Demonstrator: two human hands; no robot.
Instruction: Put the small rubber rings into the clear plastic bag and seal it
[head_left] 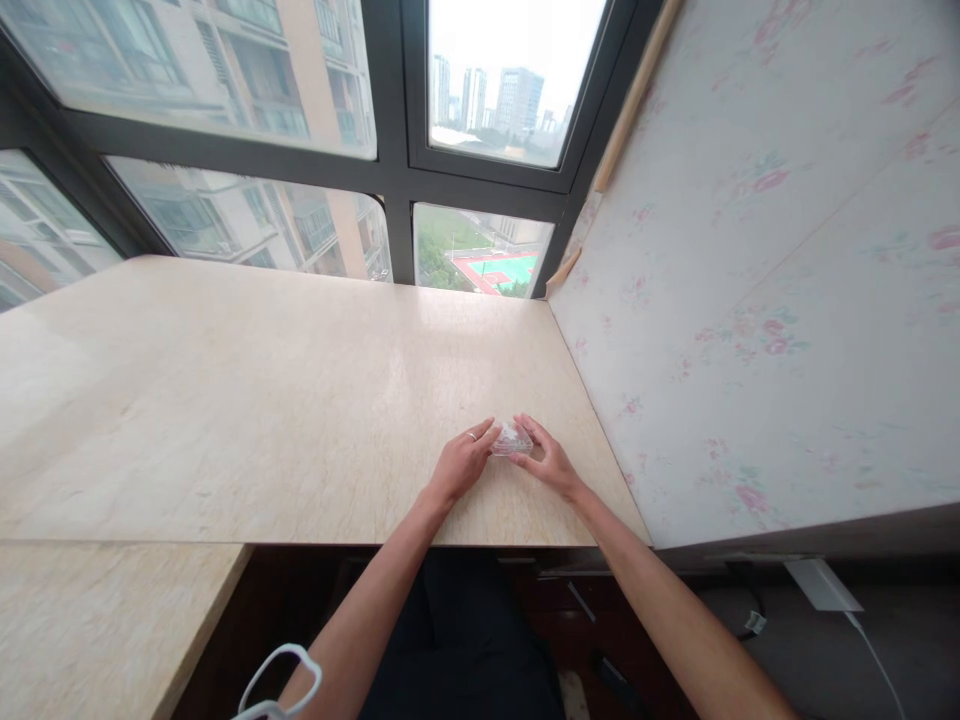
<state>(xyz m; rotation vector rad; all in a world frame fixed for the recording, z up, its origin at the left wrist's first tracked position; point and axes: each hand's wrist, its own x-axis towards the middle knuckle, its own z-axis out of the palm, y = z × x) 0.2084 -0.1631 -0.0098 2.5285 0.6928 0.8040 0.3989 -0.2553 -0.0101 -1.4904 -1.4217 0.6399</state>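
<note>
"Small clear object (512, 439): where is it seen?"

"It is seen on the pale marble desktop (262, 400), at the near right part, close to the right wall. It is pinched from both sides. The left hand (461, 462) is closed on its left side with thumb and fingertips, and the right hand (551, 462) is closed on its right side in the same way. Whether it is lifted or resting on the stone cannot be told."

"What is noted on the hands themselves?"

"A thin ring (472, 436) is worn on a finger of the left hand. Both forearms are bare and are stretched in from the near edge."

"And farther out?"

"To the right, a wall papered with faint pink flowers (787, 300) is met by the desktop. At the far edge, a dark-framed window (390, 170) is set, through which tall buildings and a green and red sports court are seen. At the near left, a lower slab of the same stone (97, 620) is placed. At the near right, below the desktop, a white adapter (821, 585) with its cable is seen. At the bottom left, a white loop (281, 680) is visible; what it belongs to cannot be told."
</note>
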